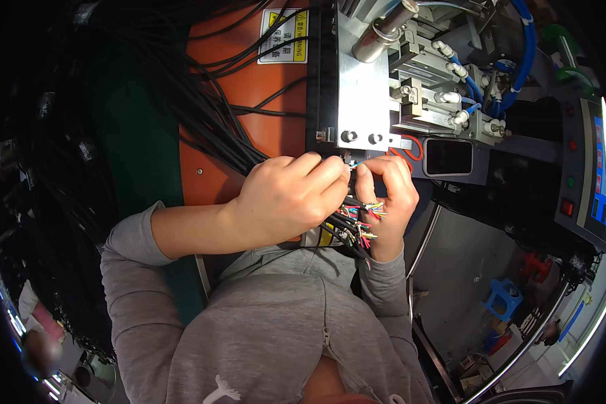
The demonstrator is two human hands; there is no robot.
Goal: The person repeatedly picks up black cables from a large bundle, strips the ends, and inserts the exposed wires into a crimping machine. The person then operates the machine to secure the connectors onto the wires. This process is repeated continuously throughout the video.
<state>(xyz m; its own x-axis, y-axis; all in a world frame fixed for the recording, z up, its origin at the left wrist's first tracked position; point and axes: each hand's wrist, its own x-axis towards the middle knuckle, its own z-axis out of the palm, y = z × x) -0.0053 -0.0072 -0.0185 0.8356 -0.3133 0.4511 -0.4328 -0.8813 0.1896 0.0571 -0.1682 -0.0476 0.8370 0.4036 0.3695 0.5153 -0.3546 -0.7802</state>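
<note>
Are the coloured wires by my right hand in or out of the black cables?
Out at the ends: coloured wires splay beyond the tips of the black cables.

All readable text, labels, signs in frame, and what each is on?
I won't copy wording; by location:
Yellow-and-white label with triangle symbol, on the orange panel: large print legible, crossed by cables.
Second yellow-and-white label, under the black cables: partly hidden, unreadable.
Control box, right: markings on its blue strip too small to read.
Phone-like device: dark screen, no readable text.
</note>
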